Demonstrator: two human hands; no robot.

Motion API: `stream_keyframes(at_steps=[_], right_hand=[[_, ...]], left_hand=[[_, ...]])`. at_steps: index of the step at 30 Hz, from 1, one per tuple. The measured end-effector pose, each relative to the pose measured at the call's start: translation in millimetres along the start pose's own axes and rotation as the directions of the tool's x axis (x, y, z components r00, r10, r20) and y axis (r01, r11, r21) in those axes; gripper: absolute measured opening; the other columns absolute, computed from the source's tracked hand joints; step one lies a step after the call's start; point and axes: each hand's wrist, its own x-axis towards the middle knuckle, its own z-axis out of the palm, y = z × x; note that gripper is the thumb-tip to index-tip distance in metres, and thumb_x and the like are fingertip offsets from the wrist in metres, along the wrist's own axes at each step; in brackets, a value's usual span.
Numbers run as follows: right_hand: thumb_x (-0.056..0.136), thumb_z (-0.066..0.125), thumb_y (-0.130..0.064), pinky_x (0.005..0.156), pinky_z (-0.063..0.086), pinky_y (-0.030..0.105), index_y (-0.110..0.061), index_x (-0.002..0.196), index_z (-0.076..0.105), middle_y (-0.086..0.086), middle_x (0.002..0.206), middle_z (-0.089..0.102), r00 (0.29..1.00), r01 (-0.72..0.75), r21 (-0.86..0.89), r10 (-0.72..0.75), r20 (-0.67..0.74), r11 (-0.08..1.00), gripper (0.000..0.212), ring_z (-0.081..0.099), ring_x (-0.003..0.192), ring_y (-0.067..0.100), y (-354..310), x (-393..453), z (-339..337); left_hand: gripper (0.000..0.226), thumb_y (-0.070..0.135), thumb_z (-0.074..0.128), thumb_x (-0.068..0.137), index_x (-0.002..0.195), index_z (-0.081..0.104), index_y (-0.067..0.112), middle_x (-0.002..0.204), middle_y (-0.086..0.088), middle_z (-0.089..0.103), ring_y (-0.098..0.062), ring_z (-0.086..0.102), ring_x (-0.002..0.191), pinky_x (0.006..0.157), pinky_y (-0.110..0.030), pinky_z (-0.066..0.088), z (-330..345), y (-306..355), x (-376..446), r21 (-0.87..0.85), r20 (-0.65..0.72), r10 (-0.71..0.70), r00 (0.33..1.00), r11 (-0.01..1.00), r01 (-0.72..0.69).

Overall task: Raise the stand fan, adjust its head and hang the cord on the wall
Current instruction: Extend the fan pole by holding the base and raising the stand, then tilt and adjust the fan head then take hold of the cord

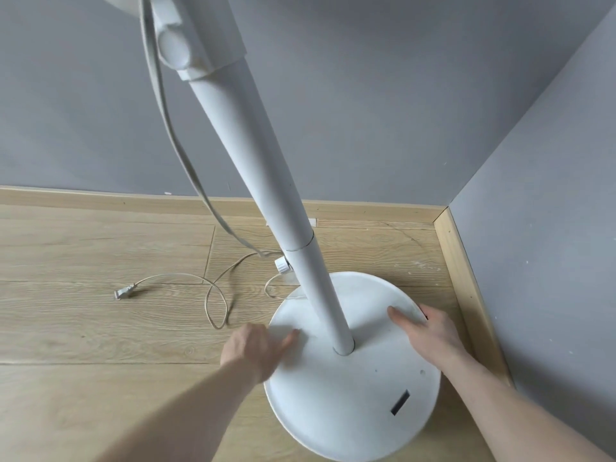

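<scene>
Grey walls (383, 95) meeting in a corner at right, wood skirting (466, 281) along the bottom. Light wood-grain floor (83, 328) below.

White stand fan (266, 181) upright near that corner, pole rising toward camera, underside of the head housing (196, 38) cut off at top edge. Collar joint (300, 243) partway down the pole, round knob (282, 265) on its left side.

Round white base (353, 395) flat on the floor, just beside the right-hand skirting. Dark rectangular slot (400, 402) on its near right part.

Flat white strap-like length (166, 111) hanging from the head down the pole's left side. Cord (216, 295) looping loose on the floor left of the base, plug (125, 291) lying well apart to the left.

Left hand (256, 351) at the base's left edge, motion-blurred, fingers reaching onto the top surface; cannot tell whether gripping or just touching.

Right hand (430, 331) clamping the base's right rim: thumb (403, 320) flat on top, fingers curled over the edge and hidden beneath.
</scene>
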Motion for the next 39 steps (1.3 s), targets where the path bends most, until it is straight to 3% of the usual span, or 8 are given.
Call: stream_keyframes(at_steps=[4, 8, 12, 15, 18, 21, 30, 39], right_hand=[[0.078, 0.079, -0.053, 0.074, 0.057, 0.036, -0.020, 0.084, 0.076, -0.004, 0.078, 0.077, 1.000, 0.001, -0.003, -0.001, 0.009, 1.000, 0.034, 0.073, 0.077, 0.017, -2.1, -1.5, 0.2], [0.080, 0.076, -0.052, 0.072, 0.055, 0.034, -0.021, 0.087, 0.076, -0.004, 0.079, 0.076, 1.000, 0.011, -0.017, -0.011, 0.006, 1.000, 0.032, 0.072, 0.079, 0.017, -6.0, -5.8, 0.0], [0.084, 0.069, -0.059, 0.068, 0.048, 0.031, -0.022, 0.104, 0.070, -0.005, 0.092, 0.073, 1.000, -0.009, -0.077, 0.010, 0.011, 0.997, 0.042, 0.067, 0.085, 0.014, -9.2, -7.9, 1.2], [0.088, 0.062, -0.061, 0.077, 0.044, 0.033, -0.015, 0.122, 0.060, 0.001, 0.107, 0.064, 0.998, -0.056, -0.159, 0.061, 0.028, 0.986, 0.057, 0.060, 0.096, 0.022, -14.2, -7.1, 2.5], [0.089, 0.059, -0.062, 0.090, 0.045, 0.036, -0.009, 0.143, 0.047, 0.009, 0.131, 0.060, 0.990, -0.120, -0.214, 0.132, 0.045, 0.970, 0.076, 0.057, 0.117, 0.029, -19.4, -4.5, 3.7], [0.089, 0.054, -0.065, 0.105, 0.043, 0.040, -0.007, 0.152, 0.034, 0.013, 0.149, 0.048, 0.988, -0.147, -0.297, 0.156, 0.006, 0.943, 0.088, 0.049, 0.133, 0.033, -20.5, -2.2, 7.7], [0.106, 0.033, -0.043, 0.112, 0.028, 0.041, -0.009, 0.158, 0.010, 0.020, 0.155, 0.028, 0.997, -0.020, -0.626, -0.029, -0.069, 0.780, 0.066, 0.033, 0.140, 0.037, -22.1, -17.8, 25.5], [0.106, 0.034, -0.031, 0.115, 0.025, 0.038, -0.011, 0.157, 0.009, 0.016, 0.160, 0.015, 0.999, 0.002, -0.701, -0.028, -0.026, 0.713, 0.060, 0.023, 0.146, 0.031, -10.7, -29.6, 28.0]], left_hand=[[0.066, 0.079, 0.040, 0.085, 0.098, 0.062, 0.017, 0.103, -0.004, 0.062, -0.027, 0.060, 0.093, 0.069, -0.034, 0.045, -52.1, -0.8, 8.3, 0.289, 0.033, 0.231, 0.972, 0.929, -0.230], [0.068, 0.080, 0.047, 0.075, 0.122, 0.045, 0.031, 0.118, 0.011, 0.057, -0.019, 0.057, 0.097, 0.081, -0.036, 0.047, -96.8, 15.2, -13.2, 0.319, 0.036, 0.435, 0.900, 0.848, -0.423], [0.060, 0.074, 0.068, 0.071, 0.116, 0.046, 0.041, 0.109, 0.023, 0.050, -0.005, 0.051, 0.103, 0.090, -0.028, 0.044, -125.1, 30.0, -58.7, -0.107, -0.033, 0.482, 0.876, 0.870, -0.482], [0.050, 0.059, 0.077, 0.074, 0.116, 0.055, 0.045, 0.113, 0.021, 0.064, 0.005, 0.059, 0.108, 0.098, -0.028, 0.048, -130.3, 34.1, -79.1, -0.650, -0.135, 0.431, 0.892, 0.641, -0.408], [0.041, 0.051, 0.073, 0.085, 0.119, 0.060, 0.032, 0.109, 0.012, 0.072, -0.001, 0.065, 0.108, 0.099, -0.032, 0.051, -128.7, 38.5, -85.9, -0.793, -0.212, 0.381, 0.900, 0.471, -0.386], [0.033, 0.046, 0.072, 0.089, 0.114, 0.062, 0.025, 0.103, 0.010, 0.074, 0.000, 0.068, 0.101, 0.090, -0.026, 0.052, -127.0, 44.9, -86.3, -0.794, -0.258, 0.341, 0.904, 0.459, -0.400], [0.031, 0.047, 0.077, 0.084, 0.099, 0.066, 0.022, 0.092, 0.008, 0.074, -0.001, 0.070, 0.092, 0.077, -0.019, 0.055, -122.6, 50.3, -76.6, -0.701, -0.324, 0.359, 0.875, 0.529, -0.477], [0.024, 0.046, 0.077, 0.083, 0.094, 0.062, 0.031, 0.082, 0.010, 0.070, -0.007, 0.066, 0.083, 0.070, -0.017, 0.050, -120.6, 73.1, -75.7, -0.596, -0.372, 0.425, 0.825, 0.573, -0.563]])
